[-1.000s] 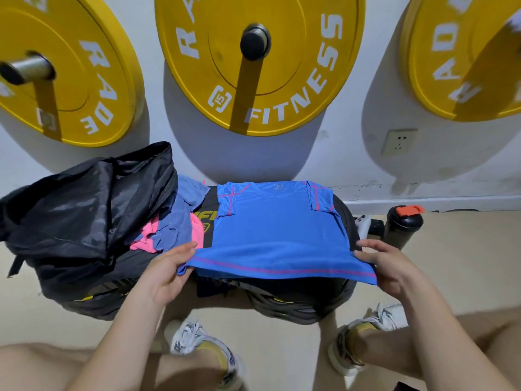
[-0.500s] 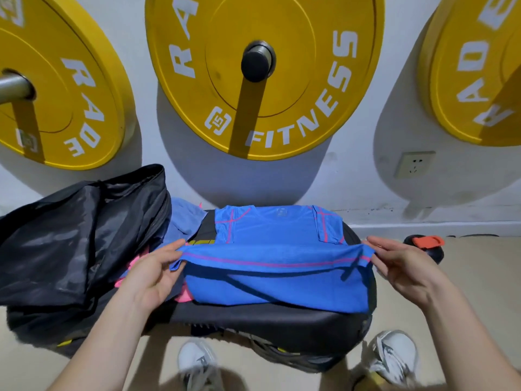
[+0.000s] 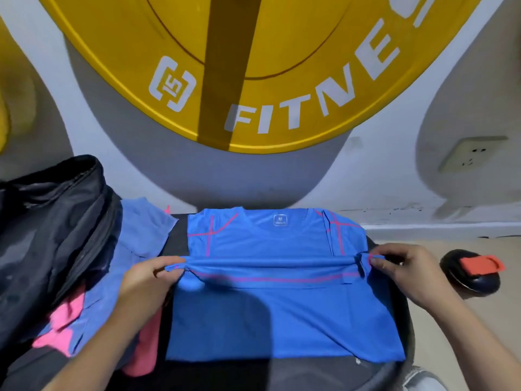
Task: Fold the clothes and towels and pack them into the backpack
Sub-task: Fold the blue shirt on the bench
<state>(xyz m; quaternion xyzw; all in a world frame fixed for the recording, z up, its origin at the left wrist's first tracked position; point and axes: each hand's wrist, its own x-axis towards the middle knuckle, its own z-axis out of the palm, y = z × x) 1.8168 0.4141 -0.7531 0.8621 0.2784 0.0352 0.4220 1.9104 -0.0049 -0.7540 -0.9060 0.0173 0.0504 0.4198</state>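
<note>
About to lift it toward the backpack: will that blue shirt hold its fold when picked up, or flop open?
Probably floppy: the blue shirt bunches where the left hand and right hand pinch its edge. Likely light, since fingertip pinches alone hold that edge up. The smooth-looking fabric may slide, so the fold could slip open unless supported underneath.

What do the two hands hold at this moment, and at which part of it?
The blue T-shirt: the left hand pinches the left corner of its bottom hem, the right hand the right corner.
</note>
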